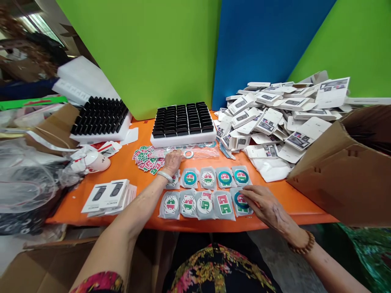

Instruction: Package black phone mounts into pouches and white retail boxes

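Note:
My left hand (172,161), a pale bangle at its wrist, reaches over a clear plastic sleeve (206,151). Its fingers are curled, and what is in them is hidden. A white ring (188,154) lies just right of the fingertips. Two rows of frosted packets (225,205) with red and green cards lie in front of me, most topped by a white or teal ring. My right hand (266,204) has its fingertips closed at the edge of a teal ring (240,202) on the near row's rightmost packet. Loose red and green cards (147,159) lie left of my left hand.
Foam trays of black pieces stand at the back (183,140) and left (100,136). Printed white boxes (269,118) are heaped at right, beside an open carton (345,175). More boxes (110,195) and a white tape dispenser-like object (96,161) sit left on the orange table (275,191).

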Demonstrator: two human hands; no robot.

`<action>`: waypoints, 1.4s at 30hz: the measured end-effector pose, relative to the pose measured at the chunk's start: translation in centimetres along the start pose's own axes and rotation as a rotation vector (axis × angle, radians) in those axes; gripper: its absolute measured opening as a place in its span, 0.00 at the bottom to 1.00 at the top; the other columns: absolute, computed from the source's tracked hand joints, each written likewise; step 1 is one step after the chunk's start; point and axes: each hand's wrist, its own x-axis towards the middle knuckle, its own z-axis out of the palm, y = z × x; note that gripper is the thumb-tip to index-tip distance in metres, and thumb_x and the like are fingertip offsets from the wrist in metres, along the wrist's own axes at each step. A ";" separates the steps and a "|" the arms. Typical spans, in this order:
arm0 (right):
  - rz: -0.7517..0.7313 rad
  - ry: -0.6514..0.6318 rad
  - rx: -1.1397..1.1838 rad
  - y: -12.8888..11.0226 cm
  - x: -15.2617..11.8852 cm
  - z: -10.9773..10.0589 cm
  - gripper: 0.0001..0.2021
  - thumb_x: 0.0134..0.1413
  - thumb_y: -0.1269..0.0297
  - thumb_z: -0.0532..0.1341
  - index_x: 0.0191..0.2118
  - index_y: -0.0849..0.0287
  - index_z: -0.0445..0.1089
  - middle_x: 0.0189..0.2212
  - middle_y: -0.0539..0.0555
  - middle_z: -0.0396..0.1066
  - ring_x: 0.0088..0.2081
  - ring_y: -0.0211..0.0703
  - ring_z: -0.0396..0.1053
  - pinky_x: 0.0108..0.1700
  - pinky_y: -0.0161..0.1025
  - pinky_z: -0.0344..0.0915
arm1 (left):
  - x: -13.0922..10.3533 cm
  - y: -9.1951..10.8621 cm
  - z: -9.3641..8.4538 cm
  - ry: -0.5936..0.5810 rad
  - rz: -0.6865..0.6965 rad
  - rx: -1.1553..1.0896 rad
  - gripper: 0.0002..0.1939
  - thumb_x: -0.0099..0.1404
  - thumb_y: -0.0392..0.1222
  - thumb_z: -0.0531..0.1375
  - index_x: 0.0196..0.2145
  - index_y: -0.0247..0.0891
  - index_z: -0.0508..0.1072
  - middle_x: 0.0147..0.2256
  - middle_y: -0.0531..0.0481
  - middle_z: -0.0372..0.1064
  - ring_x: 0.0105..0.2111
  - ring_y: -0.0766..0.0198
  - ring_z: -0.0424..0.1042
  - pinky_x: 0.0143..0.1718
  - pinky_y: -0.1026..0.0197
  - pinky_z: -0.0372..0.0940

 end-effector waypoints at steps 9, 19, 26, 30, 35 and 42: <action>0.227 0.061 0.339 -3.6 6.4 1.1 0.10 0.63 0.62 0.55 0.45 0.57 0.71 0.38 0.58 0.73 0.39 0.45 0.71 0.42 0.45 0.69 | -3.5 2.7 -3.3 0.020 -0.036 -0.383 0.18 0.70 0.43 0.47 0.32 0.34 0.72 0.30 0.45 0.73 0.31 0.62 0.72 0.33 0.63 0.63; 0.716 -0.138 1.067 -2.6 7.9 0.0 0.16 0.43 0.55 0.68 0.34 0.60 0.67 0.25 0.47 0.68 0.22 0.31 0.63 0.21 0.31 0.58 | -8.3 11.2 -4.1 -0.412 -0.089 -1.392 0.16 0.57 0.51 0.61 0.26 0.33 0.73 0.25 0.50 0.70 0.26 0.65 0.71 0.26 0.64 0.70; 0.835 -0.346 1.109 -3.0 4.4 0.1 0.15 0.43 0.54 0.66 0.28 0.59 0.63 0.15 0.40 0.55 0.16 0.27 0.49 0.18 0.29 0.44 | -11.9 11.6 -1.8 -0.390 -0.059 -1.046 0.12 0.61 0.46 0.57 0.33 0.36 0.78 0.27 0.48 0.75 0.24 0.62 0.73 0.30 0.59 0.69; 0.809 -0.357 0.957 -3.1 3.2 1.5 0.12 0.44 0.57 0.64 0.27 0.59 0.63 0.16 0.41 0.55 0.17 0.29 0.50 0.19 0.30 0.46 | -14.2 10.3 -1.2 -0.133 -0.101 -0.825 0.13 0.62 0.45 0.57 0.40 0.37 0.78 0.35 0.46 0.78 0.31 0.59 0.74 0.38 0.57 0.67; 0.603 -0.303 0.517 -3.8 2.5 2.5 0.04 0.51 0.64 0.59 0.30 0.58 0.66 0.21 0.47 0.65 0.24 0.37 0.62 0.27 0.35 0.58 | -16.3 9.5 -1.4 -0.066 -0.165 -0.872 0.13 0.62 0.45 0.57 0.39 0.39 0.77 0.37 0.46 0.78 0.32 0.60 0.74 0.37 0.58 0.68; 0.488 0.009 0.273 -3.7 1.1 1.2 0.09 0.58 0.61 0.55 0.36 0.58 0.70 0.33 0.56 0.72 0.31 0.43 0.69 0.35 0.40 0.65 | -19.2 8.3 -1.0 0.038 -0.263 -0.880 0.13 0.61 0.48 0.57 0.37 0.39 0.77 0.37 0.45 0.77 0.34 0.57 0.75 0.37 0.56 0.70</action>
